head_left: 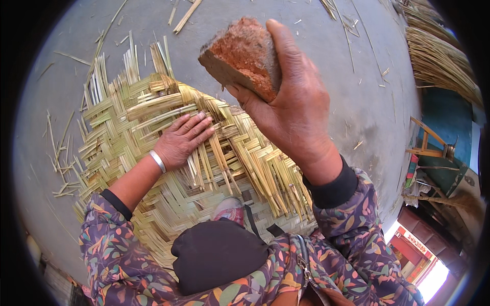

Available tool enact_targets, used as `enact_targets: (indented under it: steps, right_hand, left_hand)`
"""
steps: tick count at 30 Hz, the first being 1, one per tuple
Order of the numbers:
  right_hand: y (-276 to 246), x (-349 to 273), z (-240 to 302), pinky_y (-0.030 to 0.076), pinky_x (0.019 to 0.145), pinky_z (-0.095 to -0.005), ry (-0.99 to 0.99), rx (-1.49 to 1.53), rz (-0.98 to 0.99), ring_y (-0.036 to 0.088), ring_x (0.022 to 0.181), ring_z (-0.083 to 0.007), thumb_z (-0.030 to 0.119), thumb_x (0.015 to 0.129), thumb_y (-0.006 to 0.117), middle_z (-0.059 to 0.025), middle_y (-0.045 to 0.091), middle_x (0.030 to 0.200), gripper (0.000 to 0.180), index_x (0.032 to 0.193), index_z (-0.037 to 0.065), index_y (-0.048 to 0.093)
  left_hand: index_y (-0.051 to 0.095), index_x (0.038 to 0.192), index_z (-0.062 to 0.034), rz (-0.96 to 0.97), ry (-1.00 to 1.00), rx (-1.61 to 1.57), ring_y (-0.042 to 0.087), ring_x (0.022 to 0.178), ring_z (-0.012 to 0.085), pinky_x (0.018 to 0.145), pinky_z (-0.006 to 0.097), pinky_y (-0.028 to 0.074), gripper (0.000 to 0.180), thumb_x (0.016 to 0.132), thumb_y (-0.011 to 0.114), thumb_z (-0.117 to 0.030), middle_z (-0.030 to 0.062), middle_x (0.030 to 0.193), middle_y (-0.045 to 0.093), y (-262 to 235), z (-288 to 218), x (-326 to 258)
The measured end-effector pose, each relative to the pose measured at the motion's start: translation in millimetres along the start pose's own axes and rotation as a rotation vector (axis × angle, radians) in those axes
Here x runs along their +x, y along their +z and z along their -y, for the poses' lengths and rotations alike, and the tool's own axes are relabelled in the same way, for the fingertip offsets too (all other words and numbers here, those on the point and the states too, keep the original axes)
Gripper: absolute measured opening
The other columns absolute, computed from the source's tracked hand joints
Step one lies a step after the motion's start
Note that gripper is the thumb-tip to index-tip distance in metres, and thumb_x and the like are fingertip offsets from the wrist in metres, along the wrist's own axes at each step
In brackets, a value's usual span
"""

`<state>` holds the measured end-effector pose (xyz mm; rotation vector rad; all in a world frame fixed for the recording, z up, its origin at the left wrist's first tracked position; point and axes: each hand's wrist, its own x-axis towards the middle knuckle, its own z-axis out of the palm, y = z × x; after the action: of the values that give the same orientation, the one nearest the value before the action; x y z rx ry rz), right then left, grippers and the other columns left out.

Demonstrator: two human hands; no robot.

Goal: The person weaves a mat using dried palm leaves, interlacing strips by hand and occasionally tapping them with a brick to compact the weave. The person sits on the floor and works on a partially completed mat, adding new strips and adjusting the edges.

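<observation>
A broken piece of reddish brick (250, 56) is gripped in my right hand (301, 97), raised above the weaving. Under it spreads a woven mat (112, 132) of flat yellow-green split strips. My left hand (182, 138) lies flat on the mat, fingers together and stretched over folded strips, with a silver bracelet at the wrist. Loose strip ends (270, 188) stick out in a bundle along the mat's right side. More unwoven ends (130, 64) stand out at its far edge. The far fingers of my right hand are hidden behind the brick.
Grey floor (357, 112) surrounds the mat, with scattered strips (58, 153) at the left. Bundled dry stalks (441, 56) lie at the far right, near a wooden frame (427, 137). A shoe (229, 209) shows on the mat close to my body.
</observation>
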<state>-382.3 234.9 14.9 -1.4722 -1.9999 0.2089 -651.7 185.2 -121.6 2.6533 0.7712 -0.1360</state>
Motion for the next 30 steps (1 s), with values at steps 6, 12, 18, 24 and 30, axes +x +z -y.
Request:
enact_targets:
  steps: [6,12,18,24,30]
  right_hand:
    - [76,-7,25,0.046,0.067,-0.0412,0.072,-0.234,0.43,0.06,0.081,-0.029,0.028,0.072,0.079,-0.0103,0.06,0.09,0.075,0.137,0.008,0.049]
    - [86,-22,5,0.048,0.071,-0.0439,0.118,-0.173,0.429,0.062,0.086,-0.0314,0.028,0.075,0.078,-0.0114,0.062,0.091,0.073,0.138,0.011,0.045]
    - [62,-7,-22,0.052,0.084,-0.0481,0.327,-0.027,0.444,0.063,0.099,-0.0364,0.034,0.079,0.079,-0.0183,0.064,0.102,0.073,0.138,0.011,0.041]
    - [55,-4,-78,0.053,0.086,-0.046,0.299,-0.305,0.425,0.063,0.103,-0.0369,0.036,0.081,0.078,-0.0186,0.064,0.106,0.073,0.14,0.015,0.04]
    - [48,-4,-79,0.052,0.091,-0.0465,0.258,-0.338,0.512,0.063,0.11,-0.0365,0.038,0.082,0.077,-0.0185,0.063,0.115,0.08,0.146,0.017,0.035]
  left_hand:
    - [0.042,0.152,-0.0186,0.07,-0.004,-0.008,0.031,0.149,0.022,0.124,0.044,0.02,0.062,0.09,0.048,-0.017,0.0051,0.158,0.04,3,3,0]
    - [0.042,0.152,-0.0184,0.103,-0.015,-0.03,0.029,0.151,0.0216,0.124,0.044,0.018,0.062,0.09,0.048,-0.016,0.0048,0.159,0.039,-6,0,5]
    - [0.039,0.153,-0.015,0.033,-0.003,-0.035,0.027,0.152,0.0236,0.125,0.043,0.018,0.074,0.081,0.055,-0.013,0.0077,0.16,0.036,-6,-2,2]
    - [0.039,0.153,-0.0133,-0.086,0.039,0.061,0.027,0.152,0.025,0.124,0.043,0.017,0.084,0.072,0.063,-0.014,0.0091,0.161,0.035,4,0,-2]
    - [0.036,0.154,-0.0137,0.083,-0.066,0.228,0.028,0.151,0.0235,0.124,0.043,0.019,0.073,0.084,0.056,-0.013,0.0088,0.161,0.034,-39,-26,1]
